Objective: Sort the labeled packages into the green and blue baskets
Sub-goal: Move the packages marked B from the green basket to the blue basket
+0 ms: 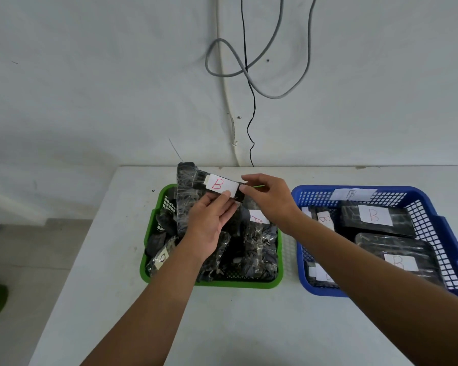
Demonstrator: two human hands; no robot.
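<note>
1. Head view looks down on a white tabletop point(249, 326) with two plastic mesh baskets side by side, the green basket point(249, 283) at about 12 o'clock from the person and the blue basket point(302, 260) at about 2 o'clock, near each other but apart.
2. A black, plastic-wrapped oblong package with a white label marked with a red "B" point(220, 186) is held up above the far edge of the green basket. Its long axis runs roughly from 10 o'clock to 4 o'clock across the picture, label facing the camera, the right end slightly lower.
3. The left hand point(209, 228) supports the package from below, thumb and fingertips pinching its lower edge near the label.
4. The right hand point(270, 199) pinches the package's right end between thumb and forefinger, the other fingers loosely curled.
5. The green basket is piled with more crumpled black wrapped packages; one at its right side shows a white label with a red "A" point(258, 217), partly hidden by the right wrist, and another label at the near left point(164, 258) is too tilted to read.
6. The blue basket holds several flat black packages, two with clear "B" labels point(374, 216), plus a paper tag on its far wall point(352, 194).
7. Grey and black cables point(249, 75) hang on the white wall at 12 o'clock.
</note>
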